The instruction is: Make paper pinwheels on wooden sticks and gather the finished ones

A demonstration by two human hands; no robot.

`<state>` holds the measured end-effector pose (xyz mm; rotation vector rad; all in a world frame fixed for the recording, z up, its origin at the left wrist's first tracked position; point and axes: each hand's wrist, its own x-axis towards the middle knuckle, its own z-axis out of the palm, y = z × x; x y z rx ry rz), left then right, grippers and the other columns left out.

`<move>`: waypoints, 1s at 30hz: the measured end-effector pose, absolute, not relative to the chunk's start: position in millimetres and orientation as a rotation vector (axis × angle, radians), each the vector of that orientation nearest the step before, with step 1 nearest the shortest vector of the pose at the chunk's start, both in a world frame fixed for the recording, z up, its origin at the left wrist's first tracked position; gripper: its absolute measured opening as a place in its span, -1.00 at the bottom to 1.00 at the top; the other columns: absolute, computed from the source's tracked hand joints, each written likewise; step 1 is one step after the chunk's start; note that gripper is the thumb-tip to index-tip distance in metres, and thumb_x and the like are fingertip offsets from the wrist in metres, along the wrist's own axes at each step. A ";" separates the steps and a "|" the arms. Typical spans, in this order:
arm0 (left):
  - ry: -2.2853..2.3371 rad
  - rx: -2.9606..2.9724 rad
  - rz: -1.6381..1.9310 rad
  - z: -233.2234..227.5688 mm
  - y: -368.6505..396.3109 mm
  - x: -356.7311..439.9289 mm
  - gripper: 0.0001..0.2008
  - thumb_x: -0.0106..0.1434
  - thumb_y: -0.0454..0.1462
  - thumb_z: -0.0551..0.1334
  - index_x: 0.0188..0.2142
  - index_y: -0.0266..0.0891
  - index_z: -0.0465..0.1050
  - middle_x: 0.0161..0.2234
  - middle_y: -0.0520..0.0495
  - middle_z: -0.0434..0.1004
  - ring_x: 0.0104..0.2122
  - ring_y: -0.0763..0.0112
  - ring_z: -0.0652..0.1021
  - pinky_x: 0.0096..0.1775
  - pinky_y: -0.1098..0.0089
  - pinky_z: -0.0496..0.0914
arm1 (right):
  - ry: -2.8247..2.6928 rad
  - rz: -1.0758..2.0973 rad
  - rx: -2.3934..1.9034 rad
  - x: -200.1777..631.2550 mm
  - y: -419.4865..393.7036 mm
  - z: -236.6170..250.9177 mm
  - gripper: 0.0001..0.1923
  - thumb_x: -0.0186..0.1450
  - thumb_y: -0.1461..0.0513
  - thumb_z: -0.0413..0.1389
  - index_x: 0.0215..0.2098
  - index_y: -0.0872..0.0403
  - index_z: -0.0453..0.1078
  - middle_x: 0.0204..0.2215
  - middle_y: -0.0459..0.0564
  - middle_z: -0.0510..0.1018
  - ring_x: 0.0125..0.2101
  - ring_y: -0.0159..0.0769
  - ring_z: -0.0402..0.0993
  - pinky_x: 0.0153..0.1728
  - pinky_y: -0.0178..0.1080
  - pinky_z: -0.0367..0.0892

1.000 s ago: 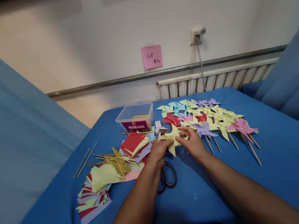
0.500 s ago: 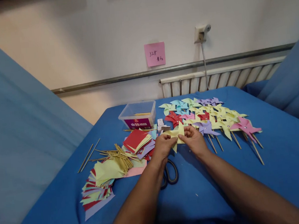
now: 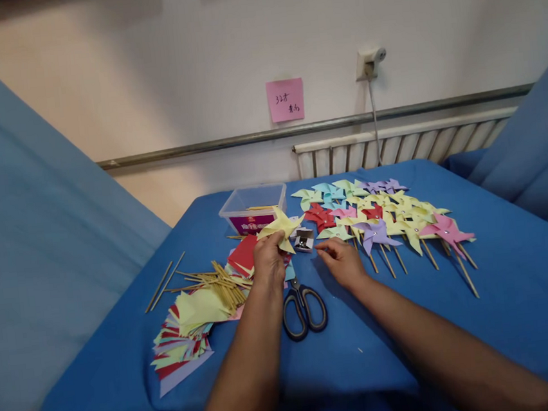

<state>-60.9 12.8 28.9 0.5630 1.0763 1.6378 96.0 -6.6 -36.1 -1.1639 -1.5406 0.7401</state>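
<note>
Left hand (image 3: 268, 258) gripping yellow pinwheel (image 3: 280, 225) upright, tips splayed every way, no real long axis; right hand (image 3: 338, 261) pinched shut near small box (image 3: 303, 239).

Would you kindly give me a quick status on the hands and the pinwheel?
Left hand holds yellow pinwheel raised. Right hand pinched by the small pin box. Scissors lie between the forearms.

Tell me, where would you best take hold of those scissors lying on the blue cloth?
Probably by the black handle loops, coming from above on the near side. The scissors lie flat with the loops toward the person and the shut blades pointing away, their tips close under the left hand. The loops are bare and broad, so fingers can slip in while staying off the points.
</note>
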 end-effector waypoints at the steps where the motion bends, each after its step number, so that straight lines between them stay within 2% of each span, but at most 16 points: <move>1: 1.075 0.567 1.631 27.3 13.1 -60.0 -0.84 -0.16 -0.39 0.36 -0.51 -0.35 0.45 -0.56 -0.03 0.53 -0.59 0.44 0.50 -0.47 0.43 0.38 | -1.616 0.672 -1.176 90.8 -4.3 -34.8 -0.83 0.23 0.20 0.11 -0.32 -0.02 0.56 -0.32 0.01 0.56 -0.35 -0.20 0.47 -0.27 -0.16 0.33; 4: 1.072 0.594 1.628 24.1 14.0 -59.2 -0.82 -0.17 -0.37 0.38 -0.51 -0.35 0.46 -0.55 -0.05 0.54 -0.60 0.43 0.50 -0.49 0.44 0.36 | -1.812 0.514 -1.273 72.6 6.8 -26.5 -0.79 0.27 0.27 0.07 -0.29 0.01 0.56 -0.27 0.11 0.57 -0.25 -0.11 0.48 -0.19 -0.13 0.31; 9: 1.058 0.578 1.630 23.1 15.2 -61.4 -0.84 -0.17 -0.37 0.38 -0.53 -0.35 0.46 -0.57 -0.04 0.54 -0.61 0.44 0.50 -0.48 0.43 0.38 | -2.154 0.381 -1.640 47.9 24.2 -10.1 -0.72 0.33 0.31 -0.03 -0.18 0.12 0.52 -0.18 0.24 0.57 -0.27 -0.10 0.52 -0.23 -0.16 0.32; 13: 1.028 0.535 1.648 21.7 16.8 -61.9 -0.85 -0.18 -0.39 0.37 -0.53 -0.36 0.48 -0.55 -0.07 0.56 -0.58 0.42 0.52 -0.46 0.43 0.39 | -2.259 0.349 -1.674 43.6 24.6 -4.6 -0.71 0.32 0.31 -0.04 -0.12 0.16 0.49 -0.15 0.24 0.57 -0.20 -0.09 0.54 -0.19 -0.18 0.33; 21: 1.007 0.578 1.595 15.4 18.8 -61.2 -0.79 -0.21 -0.36 0.40 -0.49 -0.37 0.51 -0.52 -0.10 0.58 -0.55 0.38 0.55 -0.44 0.41 0.42 | -2.403 0.383 -1.661 54.7 18.1 2.6 -0.73 0.27 0.34 0.01 -0.19 0.06 0.53 -0.19 0.12 0.62 -0.17 -0.13 0.55 -0.20 -0.26 0.33; 26: 1.154 0.662 1.537 9.9 19.0 -61.6 -0.78 -0.19 -0.30 0.41 -0.51 -0.36 0.49 -0.57 -0.09 0.55 -0.63 0.41 0.49 -0.54 0.43 0.34 | -2.389 0.388 -1.683 54.3 20.6 6.2 -0.69 0.30 0.32 -0.01 -0.08 0.09 0.50 -0.11 0.16 0.60 -0.16 -0.13 0.56 -0.21 -0.27 0.35; 30: 1.160 0.688 1.562 9.6 18.5 -59.9 -0.76 -0.21 -0.31 0.41 -0.48 -0.38 0.51 -0.55 -0.10 0.57 -0.60 0.39 0.51 -0.49 0.41 0.38 | -2.392 0.392 -1.700 51.3 21.8 6.6 -0.70 0.30 0.33 -0.01 -0.08 0.10 0.49 -0.13 0.17 0.61 -0.16 -0.09 0.56 -0.21 -0.24 0.37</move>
